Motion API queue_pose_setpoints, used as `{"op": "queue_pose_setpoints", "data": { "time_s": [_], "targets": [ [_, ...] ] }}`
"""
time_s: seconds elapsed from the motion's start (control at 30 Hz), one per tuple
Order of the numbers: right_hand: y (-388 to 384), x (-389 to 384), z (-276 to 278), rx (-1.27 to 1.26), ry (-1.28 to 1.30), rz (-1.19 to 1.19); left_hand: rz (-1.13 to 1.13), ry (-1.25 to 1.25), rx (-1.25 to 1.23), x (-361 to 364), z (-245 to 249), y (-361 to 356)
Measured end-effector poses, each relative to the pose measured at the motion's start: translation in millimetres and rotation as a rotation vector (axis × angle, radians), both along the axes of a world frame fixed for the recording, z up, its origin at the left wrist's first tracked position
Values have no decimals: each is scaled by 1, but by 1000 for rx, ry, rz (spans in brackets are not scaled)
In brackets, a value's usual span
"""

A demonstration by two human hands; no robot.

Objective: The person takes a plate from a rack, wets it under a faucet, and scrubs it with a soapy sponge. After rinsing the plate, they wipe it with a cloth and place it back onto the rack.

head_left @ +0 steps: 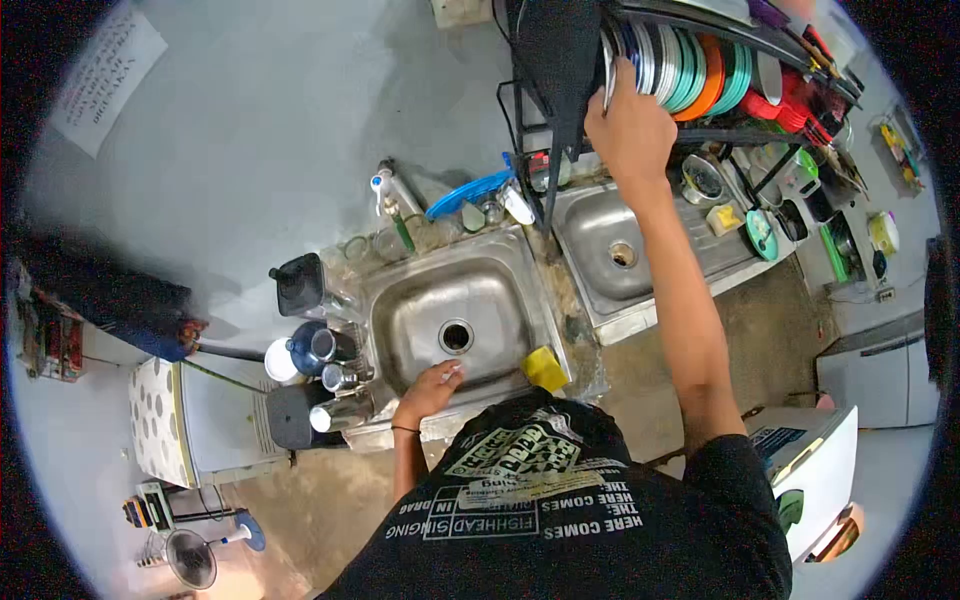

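Observation:
Up at the dish rack [560, 90], my right hand [635, 130] reaches in with its fingers closed at the rim of a white plate [609, 65]. This plate is at the left end of a row of upright plates [690, 70] in white, teal and orange. My left hand [428, 392] is over the front rim of the left steel sink [400, 300], its fingers curled together. Something small and whitish shows at its fingertips, too small to name. A yellow sponge [544, 369] lies on the sink's front right corner.
A second sink [590, 230] lies to the right, with a yellow sponge [723, 219] and a teal dish [761, 235] beside it. Cups and a dark jug [305, 347] crowd the left edge. A faucet [390, 190] and blue lid [470, 193] stand behind.

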State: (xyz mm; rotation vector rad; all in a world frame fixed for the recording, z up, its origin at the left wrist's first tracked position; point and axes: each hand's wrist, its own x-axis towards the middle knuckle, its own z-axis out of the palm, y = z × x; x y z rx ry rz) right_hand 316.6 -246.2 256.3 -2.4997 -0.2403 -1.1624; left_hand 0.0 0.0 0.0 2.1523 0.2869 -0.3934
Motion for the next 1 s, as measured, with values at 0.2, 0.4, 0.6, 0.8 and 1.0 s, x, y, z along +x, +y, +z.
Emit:
{"op": "queue_pose_setpoints", "data": {
  "time_s": [0.2,0.4,0.6,0.8,1.0],
  "targets": [
    [2,14,-22,-15,-232,28,-84,-157,28,-16,-44,13],
    [7,0,-8,-104,-333,-123,-3,-57,118,-43,-43,15],
    [8,-14,-16,3,-454,10,82,41,163,-76,-61,5],
    [11,-25,-22,78,-516,57,231,146,74,-90,-36,-15],
    [-2,-47,-30,43,-522,107,267,155,25,-102,-54,-23]
  ]
}}
